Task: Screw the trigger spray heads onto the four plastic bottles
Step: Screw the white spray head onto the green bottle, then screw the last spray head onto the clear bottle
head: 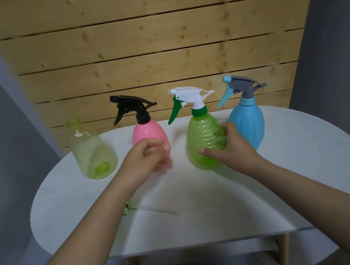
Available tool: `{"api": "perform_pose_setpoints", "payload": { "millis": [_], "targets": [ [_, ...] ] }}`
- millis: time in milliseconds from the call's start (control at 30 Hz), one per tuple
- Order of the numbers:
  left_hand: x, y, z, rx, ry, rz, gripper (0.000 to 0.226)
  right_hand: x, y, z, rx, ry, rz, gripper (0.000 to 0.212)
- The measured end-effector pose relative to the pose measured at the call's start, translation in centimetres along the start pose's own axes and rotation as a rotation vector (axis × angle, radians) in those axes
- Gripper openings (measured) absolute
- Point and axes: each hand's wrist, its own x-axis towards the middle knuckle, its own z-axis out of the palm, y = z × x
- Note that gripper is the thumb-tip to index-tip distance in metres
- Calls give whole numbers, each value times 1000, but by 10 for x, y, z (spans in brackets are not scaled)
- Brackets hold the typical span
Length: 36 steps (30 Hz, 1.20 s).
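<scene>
Reaching over the white table (293, 170), the right hand (230, 146) grips the side of the green bottle (204, 136), whose white spray head (190, 94) is on. The left hand (143, 159) hovers loosely curled and empty before the pink bottle (148, 132). A pale green part (129, 207) peeks from under the left forearm. Farther back stand the capless yellow bottle (90, 149) and the blue bottle (248, 124).
</scene>
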Motion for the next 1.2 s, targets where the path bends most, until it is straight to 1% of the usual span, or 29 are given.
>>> {"api": "perform_pose_setpoints", "payload": {
  "millis": [67,200,233,400,567,733,800,900,967,1067,1200],
  "targets": [
    [3,-5,3,44,2,-9,31,3,3,13,28,27,-9,74],
    [7,-12,1,121,0,15,5,9,9,36,93,67,-15,74],
    [8,-13,0,134,-6,20,2,10,10,41,109,78,-9,75],
    [8,-17,-2,191,-28,25,5,17,13,50,136,126,56,77],
    [6,-15,-2,226,-33,25,7,18,16,53,128,135,64,79],
    [4,-11,-3,248,-31,29,7,11,10,46,172,93,97,97],
    [2,-11,-5,289,-8,38,8,4,7,43,143,147,86,91],
    [-3,-12,-14,382,74,42,10,-10,0,40,91,223,32,68],
    [-8,-15,-22,473,117,29,12,-18,-9,39,101,188,20,58],
    [-19,-19,-35,608,146,6,15,-27,-28,40,107,110,10,50],
    [-32,-16,-50,804,220,-63,29,-37,-58,48,97,35,-9,41]
  ]
}}
